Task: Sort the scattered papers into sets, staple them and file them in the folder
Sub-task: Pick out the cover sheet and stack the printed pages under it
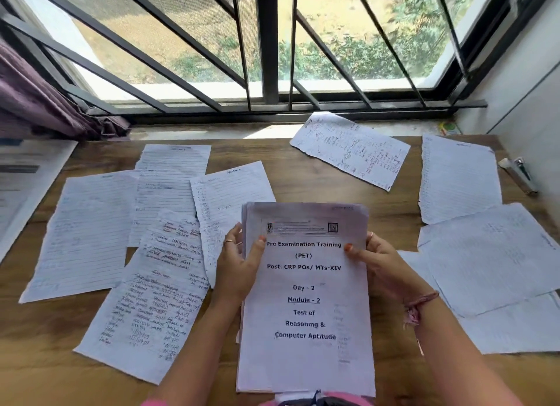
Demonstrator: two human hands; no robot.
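I hold a stack of printed sheets (306,299) upright in front of me, its top page titled "Pre Examination Training". My left hand (239,263) grips its left edge and my right hand (378,263) grips its right edge. Handwritten and lined loose papers lie scattered on the wooden table (39,345): several overlapping at the left (157,308), one tilted at the back (351,149), and several at the right (485,254). A stapler (519,175) lies at the far right edge of the table.
A printed sheet or folder (21,181) lies at the far left edge. A barred window (269,42) runs behind the table, with a purple curtain (36,102) at the left. A white wall (530,102) closes the right side.
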